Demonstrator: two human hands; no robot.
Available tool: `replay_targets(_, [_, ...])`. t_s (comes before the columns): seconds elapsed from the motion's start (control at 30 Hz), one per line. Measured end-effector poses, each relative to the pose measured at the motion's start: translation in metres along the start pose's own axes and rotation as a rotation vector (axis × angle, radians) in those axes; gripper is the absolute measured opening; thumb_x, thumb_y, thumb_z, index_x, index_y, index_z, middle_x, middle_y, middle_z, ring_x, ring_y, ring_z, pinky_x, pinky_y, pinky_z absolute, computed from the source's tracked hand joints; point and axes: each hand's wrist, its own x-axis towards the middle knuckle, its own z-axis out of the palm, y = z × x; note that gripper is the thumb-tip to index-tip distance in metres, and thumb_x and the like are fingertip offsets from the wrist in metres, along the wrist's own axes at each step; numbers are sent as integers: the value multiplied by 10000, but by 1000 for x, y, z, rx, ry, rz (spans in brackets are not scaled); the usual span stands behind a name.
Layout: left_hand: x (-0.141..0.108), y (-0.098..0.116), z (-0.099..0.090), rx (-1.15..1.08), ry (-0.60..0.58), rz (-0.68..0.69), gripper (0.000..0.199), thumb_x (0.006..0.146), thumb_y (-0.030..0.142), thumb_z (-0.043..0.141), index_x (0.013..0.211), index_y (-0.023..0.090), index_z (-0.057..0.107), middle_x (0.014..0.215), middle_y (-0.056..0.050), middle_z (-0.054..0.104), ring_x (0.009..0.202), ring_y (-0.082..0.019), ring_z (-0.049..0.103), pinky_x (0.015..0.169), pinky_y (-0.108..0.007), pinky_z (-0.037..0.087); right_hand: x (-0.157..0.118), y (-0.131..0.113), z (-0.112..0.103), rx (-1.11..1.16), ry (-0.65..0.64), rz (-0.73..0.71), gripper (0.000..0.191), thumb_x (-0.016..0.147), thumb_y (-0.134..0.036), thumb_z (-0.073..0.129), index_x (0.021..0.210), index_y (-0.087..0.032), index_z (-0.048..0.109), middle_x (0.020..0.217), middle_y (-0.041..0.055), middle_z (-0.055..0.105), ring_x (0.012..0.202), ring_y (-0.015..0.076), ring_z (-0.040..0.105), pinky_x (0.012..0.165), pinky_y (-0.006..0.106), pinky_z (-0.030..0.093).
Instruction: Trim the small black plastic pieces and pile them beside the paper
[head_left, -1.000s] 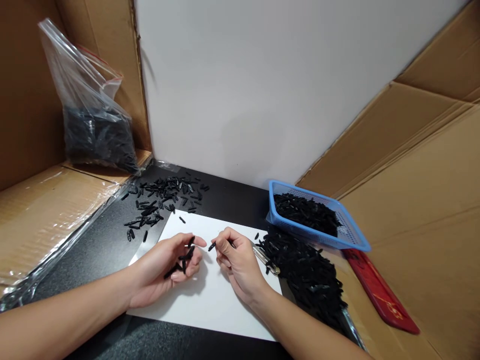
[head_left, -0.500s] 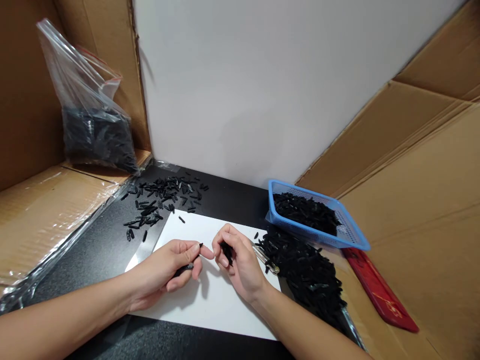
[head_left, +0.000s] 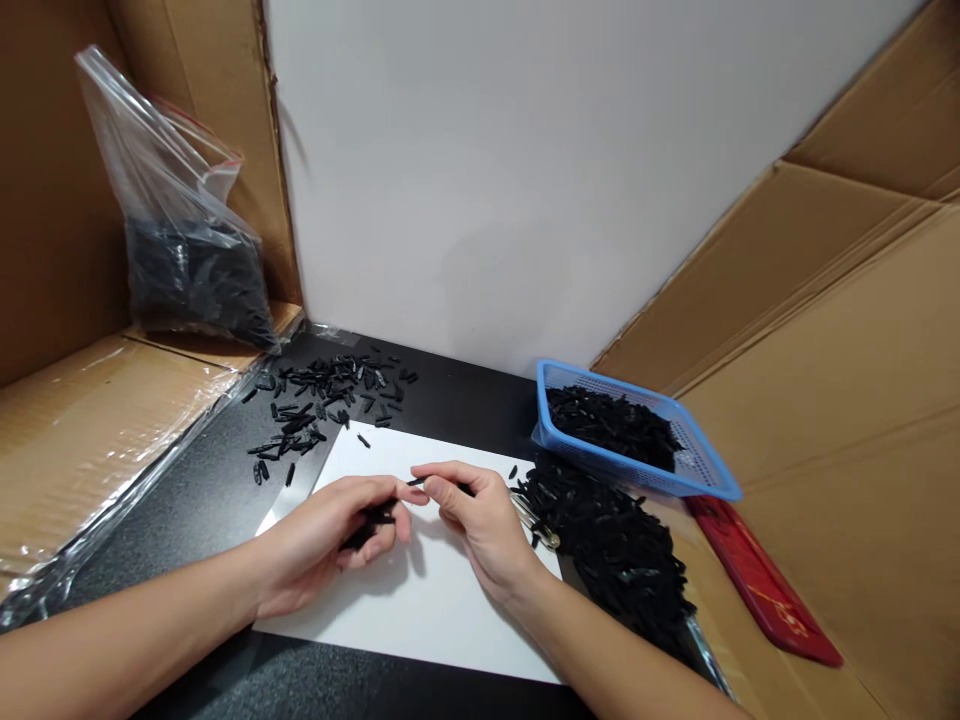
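"Holding what, in the head view?"

"The right hand (head_left: 487,520) has a slim black piece (head_left: 416,482) pinched between thumb and finger, over the white sheet (head_left: 420,615); its far end meets the left hand's fingertips. The left hand (head_left: 330,540) is half closed around black pieces (head_left: 367,528) in its palm."

"How many in there?"

"I can't tell: the curled fingers hide them. Something dark also shows inside the right hand, mostly covered."

"And on the worktop (head_left: 172,530)?"

"Loose black pieces (head_left: 330,378) lie scattered by its far left corner, and 1 small piece (head_left: 364,440) is on the sheet near the sheet's far left corner. Toward the worktop's right edge is a dense black heap (head_left: 622,550), too tangled to count, beside a blue basket (head_left: 546,432) that has more inside."

"What shines by the right hand?"

"A metal tool (head_left: 538,522), its rest hidden by the hand and heap; I can't make out its kind. The worktop's near edge is cut off by the frame."

"Anything past the worktop?"

"Beyond its left edge, a clear bag (head_left: 195,275) of dark contents, blurred by the plastic, stands on cardboard (head_left: 97,430). Beyond its right edge lies a red object (head_left: 772,590), its upper end under the basket's corner."
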Motion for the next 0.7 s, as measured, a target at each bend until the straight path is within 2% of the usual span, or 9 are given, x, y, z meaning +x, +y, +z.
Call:
replay_targets(0.07, [-1,2,0,-39,25,13,196,808,322,627,838,132,665,632,6,554,500,-69,322,450,-212,156,1,1,-2,78,-3,31,246,671,-345,776,839,-166,775,443,-54,468,437,69,187,428,246,115])
replay_targets(0.13, [-1,3,-1,-76,43,20,227,785,273,670,979,158,644,747,-11,608,525,-64,349,467,-196,197,0,0,-2,118,-7,41,247,661,-332,781,840,-162,775,424,-71,417,437,64,158,428,246,91])
replay_targets(0.2, [-2,1,-2,-90,39,30,258,795,283,678,1019,172,618,779,-14,626,537,-61,360,497,-186,236,-1,-1,-1,135,-15,48,242,658,-322,779,839,-160,776,419,-80,383,434,60,145,431,246,80])
replay_targets(0.3, [-2,-2,-3,-50,4,56,191,820,323,662,890,152,618,747,-3,617,526,-53,332,504,-185,227,-2,-2,0,143,-32,53,246,658,-317,778,842,-153,774,422,-85,353,432,58,147,435,247,81])
replay_targets(0.37, [-2,-3,-4,3,-11,67,232,844,367,629,803,140,612,663,14,587,502,-51,291,490,-191,198,-2,-2,0,143,-44,53,250,663,-315,778,848,-148,769,425,-89,333,433,56,156,434,242,84])
replay_targets(0.5, [2,-2,-5,51,7,116,243,811,379,667,768,149,602,582,38,580,472,-51,267,482,-198,178,-2,-2,1,184,-70,54,244,688,-333,768,844,-151,722,446,-106,305,416,44,149,409,218,85])
replay_targets(0.63, [5,-2,-7,83,57,178,265,710,345,760,707,163,566,598,32,622,480,-57,317,475,-197,190,-3,-2,3,272,-88,81,256,780,-395,667,688,-177,570,482,-73,424,392,46,218,375,190,112])
replay_targets(0.7, [6,-3,-8,123,87,209,286,695,354,766,674,169,549,573,37,606,479,-64,328,463,-200,189,-4,-2,5,243,-89,89,267,789,-398,657,691,-173,552,515,-48,494,400,47,262,369,178,123])
